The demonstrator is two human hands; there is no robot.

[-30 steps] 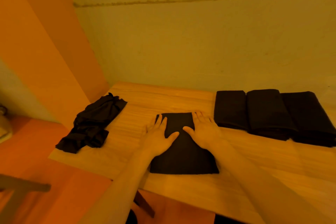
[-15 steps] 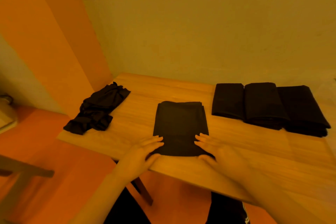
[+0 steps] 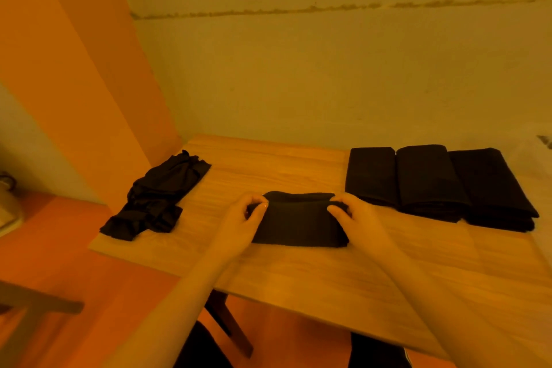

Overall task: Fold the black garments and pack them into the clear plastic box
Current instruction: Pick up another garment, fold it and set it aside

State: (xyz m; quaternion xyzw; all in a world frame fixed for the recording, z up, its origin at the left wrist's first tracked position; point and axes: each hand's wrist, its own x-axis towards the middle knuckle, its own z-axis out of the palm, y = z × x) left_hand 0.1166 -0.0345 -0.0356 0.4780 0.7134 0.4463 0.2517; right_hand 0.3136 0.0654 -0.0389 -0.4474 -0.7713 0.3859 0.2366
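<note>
- A light wooden desk [image 3: 298, 272] stands against a pale plaster wall [image 3: 328, 75], beside an orange panel [image 3: 74, 69].
- Mid-desk, the left hand [image 3: 239, 224] and right hand [image 3: 355, 218] each pinch an upper corner of the half-folded black garment [image 3: 298, 224].
- Three folded garments [image 3: 430, 185] lie in a row at the right; a crumpled garment pile [image 3: 155, 197] lies at the left edge.

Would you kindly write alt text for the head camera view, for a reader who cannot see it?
A person's left hand and right hand pinch the two ends of a folded black garment on a wooden table. Three folded black garments lie side by side at right, and a crumpled black garment lies at left.
</note>
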